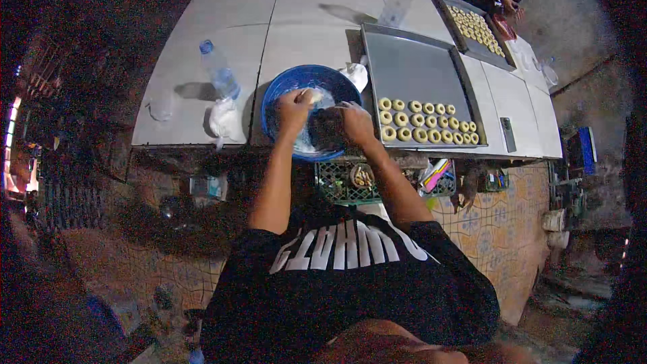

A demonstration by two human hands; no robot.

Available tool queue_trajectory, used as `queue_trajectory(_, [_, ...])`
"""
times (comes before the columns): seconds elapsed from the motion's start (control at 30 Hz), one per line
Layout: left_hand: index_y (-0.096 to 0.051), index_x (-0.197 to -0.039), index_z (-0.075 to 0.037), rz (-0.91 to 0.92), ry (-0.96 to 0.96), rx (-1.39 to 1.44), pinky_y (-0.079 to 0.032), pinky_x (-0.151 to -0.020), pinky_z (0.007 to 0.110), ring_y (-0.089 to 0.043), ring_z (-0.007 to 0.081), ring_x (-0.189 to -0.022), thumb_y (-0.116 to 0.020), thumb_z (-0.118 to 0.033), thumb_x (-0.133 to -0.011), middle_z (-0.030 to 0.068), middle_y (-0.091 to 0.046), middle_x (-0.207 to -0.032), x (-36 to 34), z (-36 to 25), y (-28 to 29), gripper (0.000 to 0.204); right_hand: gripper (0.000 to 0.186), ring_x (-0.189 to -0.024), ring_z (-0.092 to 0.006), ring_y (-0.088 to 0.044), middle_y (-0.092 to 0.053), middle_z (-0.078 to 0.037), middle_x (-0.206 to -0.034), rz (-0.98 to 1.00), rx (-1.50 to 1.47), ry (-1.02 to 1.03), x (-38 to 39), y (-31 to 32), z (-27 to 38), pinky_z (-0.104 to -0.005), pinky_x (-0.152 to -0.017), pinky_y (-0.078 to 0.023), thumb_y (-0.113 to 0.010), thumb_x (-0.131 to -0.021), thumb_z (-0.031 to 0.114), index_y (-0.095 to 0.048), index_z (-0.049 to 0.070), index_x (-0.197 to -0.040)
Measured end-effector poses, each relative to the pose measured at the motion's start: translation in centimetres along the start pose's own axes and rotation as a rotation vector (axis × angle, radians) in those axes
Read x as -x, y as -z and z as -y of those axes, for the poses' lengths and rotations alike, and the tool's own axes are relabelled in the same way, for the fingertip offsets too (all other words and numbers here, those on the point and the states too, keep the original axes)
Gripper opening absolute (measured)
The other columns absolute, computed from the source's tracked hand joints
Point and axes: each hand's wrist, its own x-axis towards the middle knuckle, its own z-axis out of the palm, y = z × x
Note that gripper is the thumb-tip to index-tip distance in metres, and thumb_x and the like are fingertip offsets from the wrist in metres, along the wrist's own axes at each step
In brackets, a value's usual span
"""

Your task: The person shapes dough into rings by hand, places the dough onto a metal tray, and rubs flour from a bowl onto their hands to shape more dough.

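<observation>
Pale lump held over the blue basin, right fingers hard to read

The left hand (293, 113) has its fingers closed around a pale lump (315, 96), which sits above the blue basin (267, 109); the hand covers part of the lump, blurring its outline. The right hand (354, 122) is at the basin's right side, its fingertips lost in shadow, so I cannot tell whether those fingers are wide, narrow or gripping. White residue streaks the basin's inside, but a dark patch between the hands obscures the rest.

On the worktop (323, 3), just right of the basin, a metal tray (414, 64) carries rows of pale rings (417, 120). At the far right, a co-worker beside another tray (490, 58) is partly swallowed by darkness. Below, the forearms partly hide a black crate (331, 192).
</observation>
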Motion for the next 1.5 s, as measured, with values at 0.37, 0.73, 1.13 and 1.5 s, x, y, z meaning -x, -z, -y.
queue_trajectory(0.37, [-0.068,-0.12,0.003,0.238,-0.063,0.125,-0.054,-0.086,0.028,-0.067,0.0129,-0.095,-0.065,-0.013,-0.099,0.0071,-0.073,-0.107,5.6,-2.8,1.4,0.027,0.064,-0.107,-0.0243,-0.065,-0.066,-0.017,-0.128,-0.15,-0.787,0.125,1.3,6.5,4.8,-0.0362,-0.097,-0.05,-0.076,-0.082,0.004,-0.054,0.0,-0.141])
queue_trajectory(0.73, [-0.067,-0.107,0.0,0.199,-0.091,-0.039,-0.052,-0.078,0.029,-0.064,0.012,-0.086,-0.076,-0.014,-0.091,0.0039,-0.07,-0.094,7.5,-5.0,0.8,0.023,0.03,-0.095,-0.0185,-0.069,-0.073,-0.014,-0.104,-0.275,-0.677,0.086,3.8,6.3,4.9,-0.032,-0.084,-0.055,-0.066,-0.09,0.001,-0.068,-0.006,-0.118])
queue_trajectory(1.13, [-0.07,-0.125,-0.009,0.33,-0.486,-0.176,-0.05,-0.09,0.035,-0.063,0.0261,-0.096,-0.075,-0.007,-0.086,0.0107,-0.063,-0.098,8.3,-8.3,1.3,0.039,0.032,-0.091,-0.0107,-0.064,-0.072,-0.003,-0.105,-0.03,-1.457,-0.356,4.4,8.1,5.3,-0.0266,-0.077,-0.052,-0.066,-0.096,0.013,-0.065,0.001,-0.126])
queue_trajectory(1.5, [-0.069,-0.105,0.001,0.289,-0.313,-0.161,-0.054,-0.069,0.033,-0.068,0.0172,-0.076,-0.074,-0.018,-0.092,0.0136,-0.072,-0.089,7.5,-7.6,0.1,0.023,0.055,-0.112,-0.0435,-0.062,-0.06,-0.022,-0.122,-0.198,-0.325,-0.085,6.3,9.1,6.9,-0.0456,-0.096,-0.051,-0.06,-0.083,-0.003,-0.055,0.007,-0.137])
